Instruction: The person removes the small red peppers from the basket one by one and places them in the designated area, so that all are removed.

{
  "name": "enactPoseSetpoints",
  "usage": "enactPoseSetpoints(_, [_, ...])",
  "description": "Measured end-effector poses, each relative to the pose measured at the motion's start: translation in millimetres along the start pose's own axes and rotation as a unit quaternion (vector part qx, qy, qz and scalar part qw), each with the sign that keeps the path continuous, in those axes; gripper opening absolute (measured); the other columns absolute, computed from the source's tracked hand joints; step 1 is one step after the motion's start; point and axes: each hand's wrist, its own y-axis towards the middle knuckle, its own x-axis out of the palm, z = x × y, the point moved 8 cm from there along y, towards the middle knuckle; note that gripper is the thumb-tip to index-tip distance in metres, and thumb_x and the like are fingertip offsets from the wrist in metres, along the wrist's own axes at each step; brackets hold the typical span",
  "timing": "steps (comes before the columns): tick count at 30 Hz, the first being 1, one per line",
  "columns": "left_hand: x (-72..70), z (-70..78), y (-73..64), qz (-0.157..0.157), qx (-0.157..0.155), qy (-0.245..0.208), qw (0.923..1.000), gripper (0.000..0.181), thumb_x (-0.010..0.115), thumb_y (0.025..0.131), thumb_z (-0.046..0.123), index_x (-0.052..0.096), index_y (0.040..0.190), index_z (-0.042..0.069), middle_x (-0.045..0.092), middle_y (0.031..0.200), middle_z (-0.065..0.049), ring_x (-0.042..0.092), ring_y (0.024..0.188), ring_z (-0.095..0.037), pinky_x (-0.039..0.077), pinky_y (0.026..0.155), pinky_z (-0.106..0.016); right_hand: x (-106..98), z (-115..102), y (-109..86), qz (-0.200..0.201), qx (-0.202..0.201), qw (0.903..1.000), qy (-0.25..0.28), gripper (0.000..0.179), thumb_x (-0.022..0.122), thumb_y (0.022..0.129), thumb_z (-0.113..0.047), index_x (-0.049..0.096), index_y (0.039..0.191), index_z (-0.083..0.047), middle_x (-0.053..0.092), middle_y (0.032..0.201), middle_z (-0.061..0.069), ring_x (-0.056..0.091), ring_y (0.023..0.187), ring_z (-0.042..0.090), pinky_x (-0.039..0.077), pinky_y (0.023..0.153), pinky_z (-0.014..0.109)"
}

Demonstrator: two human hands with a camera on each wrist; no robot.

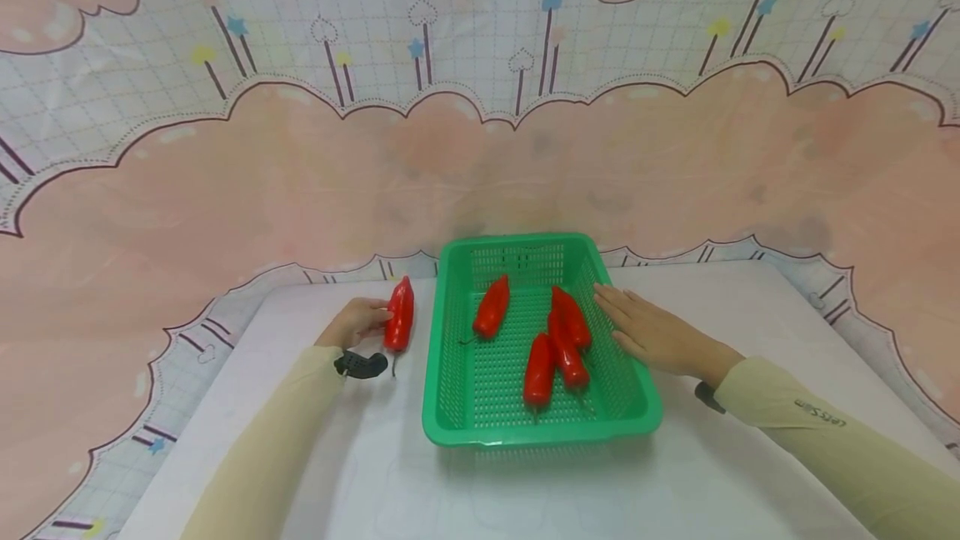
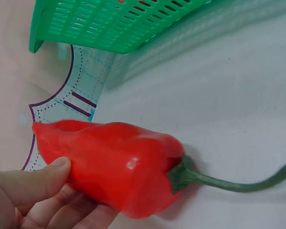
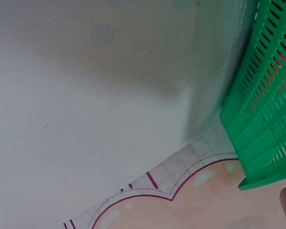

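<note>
Beside green basket [image 1: 540, 435], left fingers [image 2: 69, 211] pinching red pepper [image 2: 114, 162], right fingers [image 1: 621, 304] straight at rim [image 1: 649, 394]

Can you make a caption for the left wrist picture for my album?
Fingers hold a red pepper, its green stem sticking out, beside a green basket.

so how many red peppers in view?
5. One red pepper in the left hand, left of the green basket. Inside it: left pepper, then three clustered right: upper pepper, middle pepper, lower pepper. None appears hidden.
</note>
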Motion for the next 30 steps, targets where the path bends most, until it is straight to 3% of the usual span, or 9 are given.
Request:
enactPoseSetpoints(15, [-2.7,-3.6,-7.6,0.03,-0.012,0.004,0.9995,0.048,0.057,0.093,0.014,0.044,0.135,-0.005,0.046,0.136,-0.023,0.05,0.113,-0.033,0.042,0.106,-0.04,0.3,-0.9,-0.5,0.0,-0.002,1.0,-0.008,0.059,0.044,0.097,-0.027,0.024,0.148,-0.003,0.022,0.157,0.011,0.022,0.144,0.032,0.022,0.117,0.048])
enactPoseSetpoints(22, [-3.1,-8.5,-2.4,0.056,-0.012,0.011,0.9983,0.044,0.053,0.095,0.012,0.046,0.134,-0.005,0.046,0.137,-0.023,0.049,0.113,-0.033,0.041,0.108,-0.041,0.1,-0.2,0.0,0.0,-0.004,1.0,-0.005,0.059,0.043,0.097,-0.026,0.025,0.148,-0.003,0.022,0.157,0.011,0.021,0.144,0.031,0.022,0.117,0.048])
enactPoseSetpoints(30, [-6.1,-8.9,0.3,0.064,-0.011,0.013,0.9978,0.042,0.052,0.096,0.012,0.047,0.133,-0.006,0.047,0.135,-0.025,0.051,0.11,-0.033,0.042,0.106,-0.04,-0.1,-0.1,0.4,0.013,-0.014,0.9997,-0.014,0.059,0.044,0.097,-0.026,0.027,0.147,-0.001,0.024,0.155,0.013,0.024,0.143,0.033,0.024,0.115,0.05])
